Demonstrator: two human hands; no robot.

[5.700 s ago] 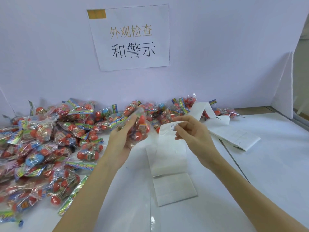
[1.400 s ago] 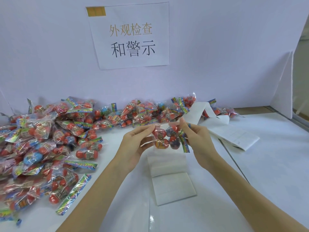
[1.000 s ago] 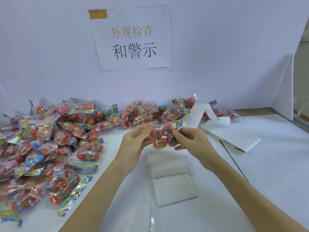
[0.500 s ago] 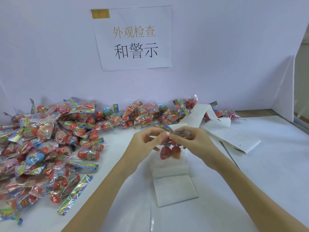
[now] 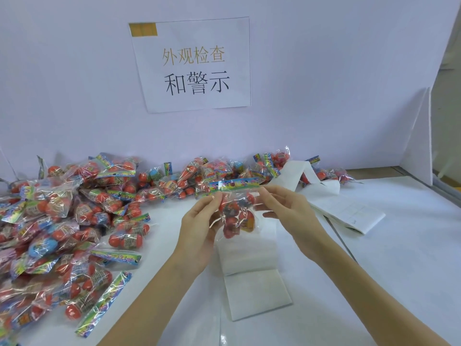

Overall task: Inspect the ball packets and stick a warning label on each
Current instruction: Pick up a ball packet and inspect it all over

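A clear packet of red balls hangs upright above the middle of the counter, pinched just under its colourful top strip by the left hand and right hand. Beneath it lies a folded label strip. A heap of packets fills the counter's left side, cut off at the frame edge; the right side is bare. No label can be made out on the held packet.

A paper sign taped to the wall reads "外观检查" in gold above "和警示" in black.
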